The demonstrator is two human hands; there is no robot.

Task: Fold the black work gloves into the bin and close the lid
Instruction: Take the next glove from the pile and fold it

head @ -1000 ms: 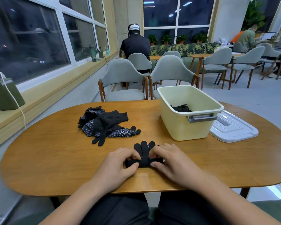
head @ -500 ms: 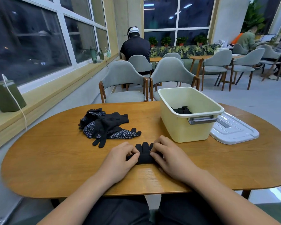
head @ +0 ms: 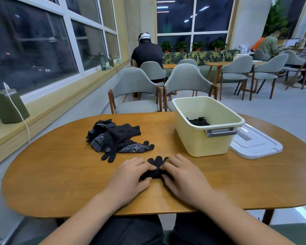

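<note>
Wooden oval table [head: 60, 183] showing open wood across its left end. Standing right of centre: open pale yellow plastic bin [head: 201, 144], flat white plastic lid [head: 254, 145] just beside. Lying left: loose black dotted gloves [head: 117, 138]. Pinching small black knit glove [head: 156, 162] near front edge, fingers curled: left hand [head: 131, 175], right hand [head: 182, 175].

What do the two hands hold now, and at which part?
Left hand and right hand pinch a black knit work glove at its folded cuff end.
</note>
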